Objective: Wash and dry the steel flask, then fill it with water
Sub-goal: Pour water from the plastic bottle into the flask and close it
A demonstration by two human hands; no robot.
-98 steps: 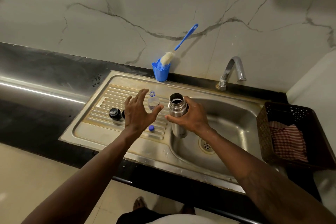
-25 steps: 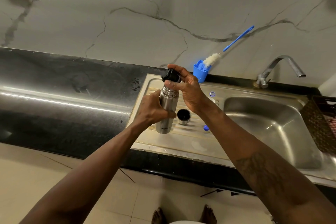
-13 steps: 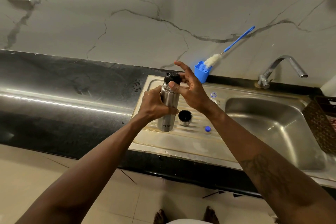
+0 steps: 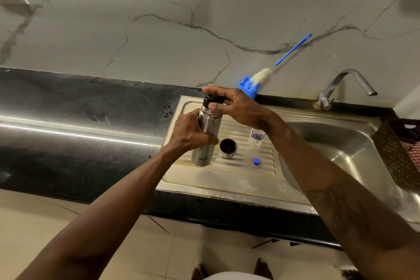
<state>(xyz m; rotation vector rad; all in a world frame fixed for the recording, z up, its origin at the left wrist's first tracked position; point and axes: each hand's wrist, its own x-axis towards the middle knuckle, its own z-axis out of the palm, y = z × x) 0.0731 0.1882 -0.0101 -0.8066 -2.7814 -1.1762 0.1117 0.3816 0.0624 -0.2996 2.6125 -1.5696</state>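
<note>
Here: steel drainboard (image 4: 227, 179), black counter (image 4: 79, 120), marble wall (image 4: 159, 29).

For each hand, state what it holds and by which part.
Left hand grips the steel flask around its body. Right hand pinches the black stopper at the flask's mouth.

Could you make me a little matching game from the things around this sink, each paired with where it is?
Things:
1. steel flask
2. bottle brush
3. small blue cap
4. checked cloth

Places:
A. in the brown basket
B. lying loose on the drainboard
C. held in both hands
D. standing in the blue holder

Pairs: 1-C, 2-D, 3-B, 4-A
</note>
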